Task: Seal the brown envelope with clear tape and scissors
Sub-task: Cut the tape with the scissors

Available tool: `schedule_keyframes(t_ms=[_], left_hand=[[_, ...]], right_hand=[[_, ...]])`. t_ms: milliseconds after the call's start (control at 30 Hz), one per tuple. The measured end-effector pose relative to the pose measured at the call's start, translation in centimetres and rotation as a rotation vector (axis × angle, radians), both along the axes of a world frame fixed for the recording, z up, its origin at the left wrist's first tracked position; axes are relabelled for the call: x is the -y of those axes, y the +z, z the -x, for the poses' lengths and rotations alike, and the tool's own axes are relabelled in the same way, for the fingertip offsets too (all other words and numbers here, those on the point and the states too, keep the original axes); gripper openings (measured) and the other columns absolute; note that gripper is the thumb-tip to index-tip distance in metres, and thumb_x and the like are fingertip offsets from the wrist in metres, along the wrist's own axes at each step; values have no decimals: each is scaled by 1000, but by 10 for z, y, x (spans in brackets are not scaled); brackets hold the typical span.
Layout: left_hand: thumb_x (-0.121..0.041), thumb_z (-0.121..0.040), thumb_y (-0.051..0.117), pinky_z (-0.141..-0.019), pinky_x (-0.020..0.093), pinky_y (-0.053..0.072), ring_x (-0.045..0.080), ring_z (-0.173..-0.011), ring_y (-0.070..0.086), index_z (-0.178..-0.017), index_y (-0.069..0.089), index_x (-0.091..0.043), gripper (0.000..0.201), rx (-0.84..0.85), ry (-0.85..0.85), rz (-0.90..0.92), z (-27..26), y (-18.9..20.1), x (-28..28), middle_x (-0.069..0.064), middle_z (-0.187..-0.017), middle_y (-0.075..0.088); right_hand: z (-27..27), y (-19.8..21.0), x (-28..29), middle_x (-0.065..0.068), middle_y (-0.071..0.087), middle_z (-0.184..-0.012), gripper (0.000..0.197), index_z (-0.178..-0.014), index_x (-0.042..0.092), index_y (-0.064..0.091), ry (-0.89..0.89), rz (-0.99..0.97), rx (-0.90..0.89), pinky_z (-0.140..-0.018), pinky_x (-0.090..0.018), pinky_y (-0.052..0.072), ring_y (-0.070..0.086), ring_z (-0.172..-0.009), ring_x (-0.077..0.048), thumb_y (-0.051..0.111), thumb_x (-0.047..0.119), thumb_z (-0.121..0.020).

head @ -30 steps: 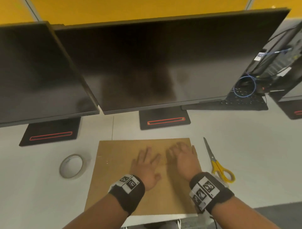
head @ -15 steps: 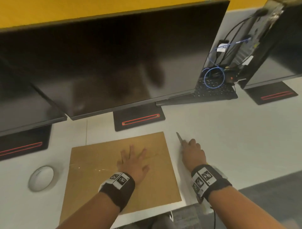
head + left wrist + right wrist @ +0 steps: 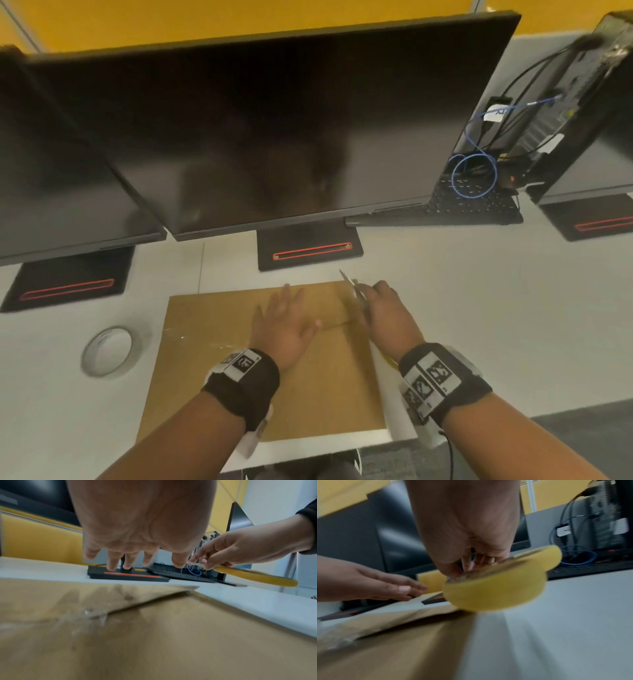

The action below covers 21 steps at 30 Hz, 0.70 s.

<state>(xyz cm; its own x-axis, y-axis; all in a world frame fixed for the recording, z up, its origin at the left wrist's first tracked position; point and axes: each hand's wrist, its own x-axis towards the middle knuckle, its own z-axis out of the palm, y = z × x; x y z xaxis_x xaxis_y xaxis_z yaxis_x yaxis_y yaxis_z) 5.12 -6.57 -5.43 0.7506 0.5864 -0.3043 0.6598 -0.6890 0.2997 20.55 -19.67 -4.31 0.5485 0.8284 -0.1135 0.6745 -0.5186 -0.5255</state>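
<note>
The brown envelope (image 3: 274,377) lies flat on the white desk in front of me, its flap (image 3: 96,599) folded down with a crinkled bit of clear tape at its tip. My left hand (image 3: 282,325) hovers over the envelope's middle with fingers spread and straight (image 3: 118,561). My right hand (image 3: 383,311) is at the envelope's right edge and pinches the scissors (image 3: 356,291) by the blades, lifted off the desk; the yellow handles (image 3: 254,576) (image 3: 494,582) trail back under the wrist. The roll of clear tape (image 3: 109,349) lies on the desk left of the envelope.
Two black monitors (image 3: 260,123) on stands (image 3: 308,251) stand close behind the envelope. A black keyboard (image 3: 472,205), a blue cable loop (image 3: 474,176) and a computer case (image 3: 582,89) are at the back right. The desk's front edge (image 3: 325,448) is just below the envelope.
My right hand left the envelope, went right to the scissors and picked them up, bringing them back over the envelope's right edge. My left hand stayed spread over the envelope.
</note>
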Motion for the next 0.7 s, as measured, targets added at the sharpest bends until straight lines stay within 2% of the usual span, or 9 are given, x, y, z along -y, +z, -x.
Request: schedule_keyframes(t_ms=[67, 133, 233, 333, 400, 467, 567, 633, 700], left_hand=[[-41, -94, 48, -115, 45, 21, 28, -142, 24, -152, 4, -28, 74, 159, -26, -44, 4, 14, -10, 5, -160, -6], [-22, -91, 55, -108, 42, 34, 29, -127, 43, -152, 7, -28, 78, 243, -78, -133, 10, 25, -23, 6, -160, -5], [-9, -90, 52, -100, 35, 43, 25, -117, 54, -149, 25, -24, 67, 289, -122, -193, 29, 34, -44, 2, -159, 15], [-8, -91, 51, -102, 28, 40, 22, -123, 54, -137, 50, -16, 47, 254, -119, -171, 59, 35, -62, 4, -141, 51], [-9, -80, 59, -81, 29, 55, 23, -97, 70, -112, 70, -11, 34, 328, -134, -205, 78, 38, -69, 7, -110, 72], [-12, -70, 66, -64, 30, 58, 22, -78, 73, -95, 75, -9, 26, 329, -122, -205, 100, 32, -79, 7, -90, 75], [-16, -79, 60, -67, 34, 58, 24, -81, 73, -98, 74, -9, 24, 324, -76, -180, 125, 24, -94, 8, -95, 75], [-24, -86, 43, -74, 37, 58, 26, -88, 71, -103, 73, -10, 37, 314, -39, -136, 138, 19, -103, 8, -103, 73], [-25, -83, 39, -73, 36, 59, 25, -87, 71, -102, 74, -10, 42, 312, -36, -137, 147, 17, -111, 8, -102, 74]], right_hand=[[14, 9, -19, -6, 49, -115, 49, -134, 19, 48, 139, -47, -30, -87, -32, 46, 51, -104, -22, 50, 12, -85], [33, 17, -39, -3, 48, -113, 51, -135, 20, 47, 263, -73, -42, -82, -26, 43, 51, -101, -19, 50, 11, -85], [64, 22, -64, 1, 43, -99, 48, -132, 19, 50, 387, -111, -57, -69, -21, 36, 46, -89, -17, 50, 10, -85], [89, 19, -86, -2, 46, -98, 45, -130, 19, 52, 439, -115, -74, -76, -29, 44, 48, -90, -18, 49, 17, -85], [101, 15, -96, -4, 50, -97, 45, -127, 20, 56, 472, -95, -46, -77, -34, 48, 51, -88, -21, 40, 27, -85], [113, 13, -105, -4, 53, -92, 51, -121, 20, 61, 509, -88, 11, -74, -34, 47, 52, -86, -22, 29, 35, -83], [129, 12, -114, -2, 52, -99, 55, -124, 24, 57, 525, -73, 4, -75, -32, 46, 50, -91, -21, 26, 35, -80], [136, 12, -117, 1, 48, -108, 48, -127, 28, 53, 509, -40, -9, -77, -27, 43, 49, -98, -18, 36, 29, -82], [139, 9, -121, 2, 44, -115, 52, -131, 33, 48, 520, 43, -17, -79, -26, 44, 48, -103, -17, 48, 22, -80]])
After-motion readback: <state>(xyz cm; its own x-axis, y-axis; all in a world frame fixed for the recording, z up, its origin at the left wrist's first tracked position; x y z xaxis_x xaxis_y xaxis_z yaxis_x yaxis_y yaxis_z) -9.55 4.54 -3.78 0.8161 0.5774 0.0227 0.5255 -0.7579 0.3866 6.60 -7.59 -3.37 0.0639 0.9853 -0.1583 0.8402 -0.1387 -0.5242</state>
